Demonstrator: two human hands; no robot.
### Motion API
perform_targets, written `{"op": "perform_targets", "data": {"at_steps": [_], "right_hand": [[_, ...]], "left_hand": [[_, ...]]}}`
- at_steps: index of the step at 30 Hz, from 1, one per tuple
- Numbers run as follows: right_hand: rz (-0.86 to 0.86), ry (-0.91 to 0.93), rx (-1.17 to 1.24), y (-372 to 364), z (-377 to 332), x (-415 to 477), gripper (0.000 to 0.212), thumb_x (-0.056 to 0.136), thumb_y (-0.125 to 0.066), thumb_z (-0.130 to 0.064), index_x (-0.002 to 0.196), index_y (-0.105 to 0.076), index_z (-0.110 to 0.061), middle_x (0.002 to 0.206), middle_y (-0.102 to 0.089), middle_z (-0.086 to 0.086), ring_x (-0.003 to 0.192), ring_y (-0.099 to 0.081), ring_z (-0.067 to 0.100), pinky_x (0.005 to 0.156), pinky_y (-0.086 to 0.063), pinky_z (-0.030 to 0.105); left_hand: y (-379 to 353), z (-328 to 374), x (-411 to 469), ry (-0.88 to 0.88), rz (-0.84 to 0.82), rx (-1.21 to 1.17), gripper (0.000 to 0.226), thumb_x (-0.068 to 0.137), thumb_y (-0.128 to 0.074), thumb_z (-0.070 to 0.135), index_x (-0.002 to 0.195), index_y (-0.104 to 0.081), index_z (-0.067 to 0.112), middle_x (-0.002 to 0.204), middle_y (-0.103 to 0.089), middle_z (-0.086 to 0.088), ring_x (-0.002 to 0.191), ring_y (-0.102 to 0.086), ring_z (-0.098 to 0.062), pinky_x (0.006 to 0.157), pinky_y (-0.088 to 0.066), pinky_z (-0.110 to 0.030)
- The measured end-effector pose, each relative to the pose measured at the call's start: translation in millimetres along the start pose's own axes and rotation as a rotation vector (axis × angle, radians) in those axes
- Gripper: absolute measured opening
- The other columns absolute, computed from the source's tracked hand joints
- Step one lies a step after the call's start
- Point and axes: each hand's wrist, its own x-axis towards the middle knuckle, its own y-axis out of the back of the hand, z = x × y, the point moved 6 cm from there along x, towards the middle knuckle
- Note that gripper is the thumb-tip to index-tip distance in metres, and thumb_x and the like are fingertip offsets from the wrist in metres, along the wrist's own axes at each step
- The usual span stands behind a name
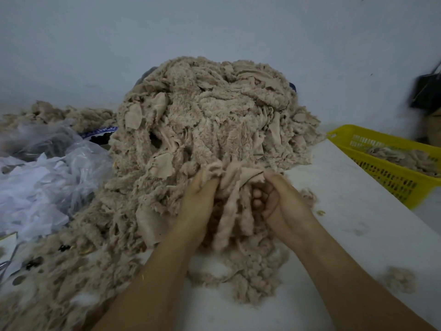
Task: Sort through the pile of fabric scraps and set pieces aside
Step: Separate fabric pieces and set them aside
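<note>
The person is working with both arms uncovered: the left forearm (152,271) and the right forearm (346,271) are showing bare skin all the way from the lower edge of the view to the wrists. The left hand (198,197) and the right hand (279,201) are going bare as well, and the right hand's fingers (259,197) are looking softly blurred, so finer detail is not showing.

On the table (346,211): pile of fabric scraps (202,120) in the middle, plastic bags (47,175) left, basket (381,177) far right.
The pile stood before the far wall (214,32), the bags touching its left side. The basket held more scraps, a tuft (397,279) lay near right, and the left hand (198,199) and right hand (279,201) gripped the pile's near edge.
</note>
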Motion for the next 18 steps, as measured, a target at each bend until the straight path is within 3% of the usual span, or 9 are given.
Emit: {"op": "perform_targets", "data": {"at_steps": [2, 4, 7, 10, 12, 13, 14, 16, 18], "right_hand": [[0.016, 0.025, 0.052, 3.8, -3.0, 3.2, 0.015, 0.098, -0.053, -0.021, 0.106, -0.056, -0.008, 0.071, -0.066, 0.003, 0.054, -0.058, 0.008, 0.047, -0.049, 0.019], [0.009, 0.061, 0.024, 5.0, -6.9, 3.2, 0.017, 0.097, -0.056, -0.023, 0.105, -0.061, -0.009, 0.075, -0.067, 0.003, 0.055, -0.059, 0.008, 0.05, -0.05, 0.02], [-0.01, 0.138, -0.085, 5.9, -7.4, 2.7, 0.011, 0.088, -0.066, -0.029, 0.08, -0.072, -0.024, 0.076, -0.068, 0.003, 0.057, -0.061, 0.01, 0.051, -0.051, 0.022], [0.007, 0.283, -0.506, -0.2, -10.1, -3.8, 0.01, 0.082, -0.07, -0.046, 0.091, -0.066, -0.046, 0.088, -0.069, -0.02, 0.077, -0.066, -0.002, 0.062, -0.051, 0.013], [-0.075, 0.28, -0.741, -9.0, -3.4, -6.3, 0.039, 0.079, -0.071, -0.053, 0.113, -0.054, -0.053, 0.105, -0.06, -0.042, 0.097, -0.058, -0.018, 0.073, -0.048, 0.005], [-0.105, 0.251, -0.85, -11.5, 2.4, -6.3, 0.047, 0.081, -0.071, -0.051, 0.123, -0.051, -0.051, 0.112, -0.058, -0.041, 0.102, -0.056, -0.018, 0.075, -0.046, 0.004], [-0.113, 0.232, -0.957, -13.4, 6.0, -6.4, 0.045, 0.087, -0.069, -0.047, 0.128, -0.051, -0.047, 0.114, -0.06, -0.033, 0.1, -0.058, -0.015, 0.074, -0.045, 0.004], [-0.081, 0.295, -1.085, -13.3, 3.7, -8.7, 0.022, 0.094, -0.065, -0.031, 0.108, -0.055, -0.045, 0.088, -0.063, -0.025, 0.072, -0.057, -0.011, 0.057, -0.04, 0.005], [-0.034, 0.345, -1.16, -8.4, 0.7, -7.6, 0.025, 0.094, -0.062, -0.023, 0.088, -0.052, -0.044, 0.068, -0.06, -0.023, 0.057, -0.053, -0.006, 0.049, -0.038, 0.007]], "left_hand": [[-17.7, -3.4, -6.9, 0.018, -0.208, 0.015, 0.045, 0.086, -0.049, 0.074, 0.111, -0.072, 0.044, 0.112, -0.074, 0.011, 0.108, -0.068, -0.009, 0.097, -0.051, -0.039], [-24.5, -7.5, -7.8, -0.013, -0.283, 0.061, 0.067, 0.069, -0.055, 0.088, 0.118, -0.068, 0.044, 0.118, -0.072, 0.014, 0.113, -0.066, -0.007, 0.1, -0.051, -0.037], [-25.7, -4.8, -6.1, -0.105, -0.211, 0.1, 0.008, 0.09, -0.069, 0.044, 0.096, -0.073, 0.048, 0.101, -0.075, 0.018, 0.099, -0.071, -0.005, 0.081, -0.056, -0.02], [-13.4, -11.7, 0.0, -0.042, -0.083, -0.013, 0.017, 0.099, -0.061, 0.024, 0.094, -0.073, 0.035, 0.095, -0.077, 0.013, 0.091, -0.073, -0.005, 0.071, -0.056, -0.017], [-13.9, -10.7, -1.2, 0.028, -0.126, -0.123, 0.017, 0.097, -0.062, 0.033, 0.1, -0.077, 0.025, 0.104, -0.077, 0.003, 0.096, -0.073, -0.011, 0.074, -0.058, -0.02], [-15.4, -8.6, -3.8, 0.055, -0.159, -0.132, 0.026, 0.093, -0.064, 0.044, 0.103, -0.078, 0.024, 0.108, -0.076, 0.002, 0.101, -0.072, -0.012, 0.079, -0.059, -0.022], [-16.0, -9.4, -4.5, 0.06, -0.185, -0.102, 0.037, 0.086, -0.063, 0.058, 0.107, -0.078, 0.03, 0.112, -0.075, 0.006, 0.106, -0.07, -0.008, 0.086, -0.057, -0.023], [-19.6, -12.8, -6.7, 0.059, -0.227, 0.017, 0.046, 0.076, -0.051, 0.079, 0.109, -0.07, 0.054, 0.116, -0.068, 0.028, 0.109, -0.061, 0.012, 0.094, -0.048, -0.019], [-19.4, -10.5, -7.2, 0.037, -0.215, 0.126, 0.042, 0.075, -0.038, 0.088, 0.102, -0.064, 0.068, 0.107, -0.063, 0.042, 0.1, -0.055, 0.025, 0.087, -0.041, -0.015]]}}
